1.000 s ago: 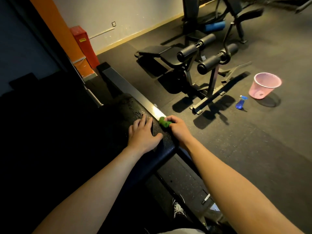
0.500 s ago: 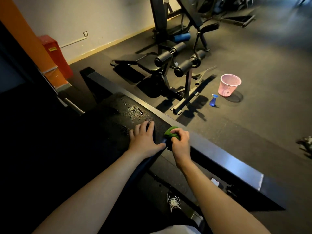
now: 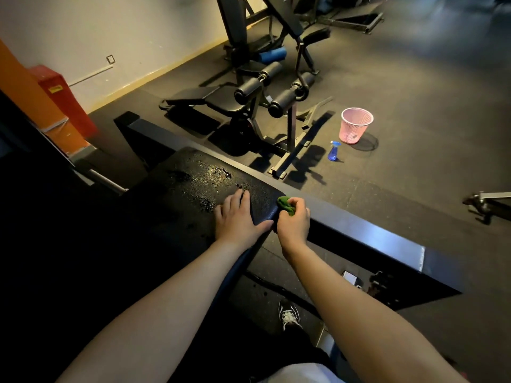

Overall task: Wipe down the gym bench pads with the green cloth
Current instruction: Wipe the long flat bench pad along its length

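- The right hand (image 3: 294, 221) has its fingers curled round the bunched green cloth (image 3: 286, 205). It presses the cloth against the right edge of the bench pad (image 3: 193, 175), at the pad's rounded near corner.
- The left hand (image 3: 237, 217) lies flat on top of the pad just beside the cloth, fingers straight and gripping nothing (it looks to be steadying the pad).
- The pad's long axis runs away from the person, up and leftward. Droplets (image 3: 213, 172) glisten on the pad's top beyond the left fingertips, so the wet patch lies ahead and to the left of the cloth.
- The next stroke probably has to carry the cloth up off the pad's edge, onto its top and along that axis. The right hand holds the cloth, though the left is nearer the wet.
- Well off to the pad's right, a pink basket (image 3: 355, 132) stands on the floor; whether anything is in it cannot be made out.
- A blue spray bottle (image 3: 333, 152) stands just beside the basket, on the side toward the pad.
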